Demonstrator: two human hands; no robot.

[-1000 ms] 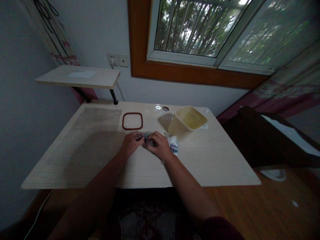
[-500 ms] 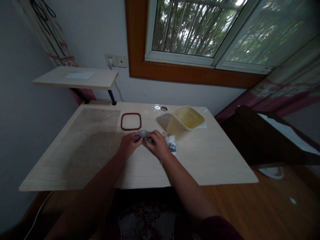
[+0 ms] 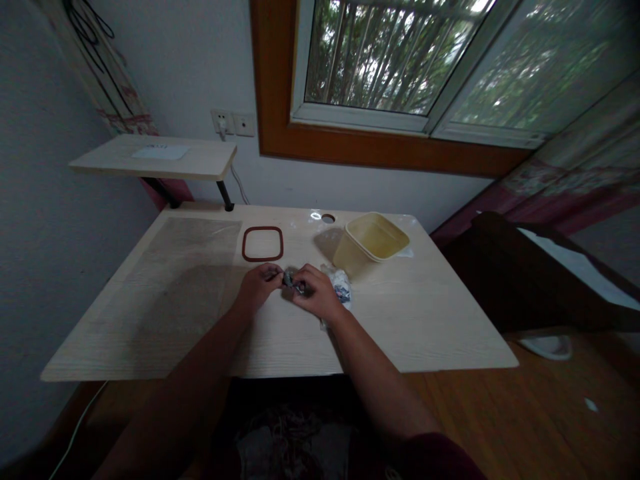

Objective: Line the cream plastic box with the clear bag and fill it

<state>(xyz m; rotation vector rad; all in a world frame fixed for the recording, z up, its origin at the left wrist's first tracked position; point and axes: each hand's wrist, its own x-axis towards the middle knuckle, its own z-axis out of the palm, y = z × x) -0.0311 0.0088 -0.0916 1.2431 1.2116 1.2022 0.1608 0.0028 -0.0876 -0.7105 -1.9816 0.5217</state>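
Note:
My left hand (image 3: 257,285) and my right hand (image 3: 317,291) meet at the middle of the pale wooden table (image 3: 430,327). Both pinch a small crumpled, shiny grey thing (image 3: 291,280) between their fingertips; I cannot make out what it is. A white packet with blue print (image 3: 342,288) lies just right of my right hand. A dark red square ring (image 3: 263,243) lies flat behind my left hand. A yellow plastic tub (image 3: 371,243) stands tilted at the back right, beside the packet.
A thin clear sheet (image 3: 185,267) covers the table's left part. A small raised shelf (image 3: 155,157) stands at the back left corner under wall sockets (image 3: 233,123). A dark piece of furniture (image 3: 540,280) stands right of the table. Wooden floor lies below.
The hands keep working the small grey thing and have barely shifted. The camera's view has moved slightly.

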